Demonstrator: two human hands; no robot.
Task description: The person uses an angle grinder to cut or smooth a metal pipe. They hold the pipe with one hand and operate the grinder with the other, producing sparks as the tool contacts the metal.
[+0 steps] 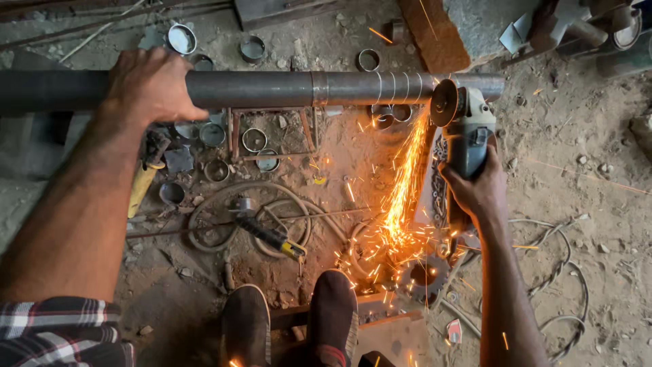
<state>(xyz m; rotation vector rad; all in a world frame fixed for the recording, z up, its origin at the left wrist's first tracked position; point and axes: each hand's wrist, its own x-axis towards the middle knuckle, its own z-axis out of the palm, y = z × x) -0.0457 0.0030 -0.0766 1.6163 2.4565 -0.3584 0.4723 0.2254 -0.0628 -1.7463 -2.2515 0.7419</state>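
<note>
A long dark steel pipe (272, 88) runs across the upper part of the view, resting on a small rusty metal stand (238, 132). My left hand (151, 83) presses down on top of the pipe at its left part. My right hand (479, 187) grips a grey-green angle grinder (468, 129), whose disc (445, 102) touches the pipe near its right end. Orange sparks (401, 197) stream down toward the ground and my two dark shoes (292, 319). White lines mark the pipe beside the disc.
Several cut metal rings (255, 139) lie on the dirt under and behind the pipe. A yellow-handled hammer (142, 180) lies at left, a black-and-yellow tool (272, 236) among coiled wire. A cable (564, 272) loops at right. A rusty plank (435, 34) lies behind.
</note>
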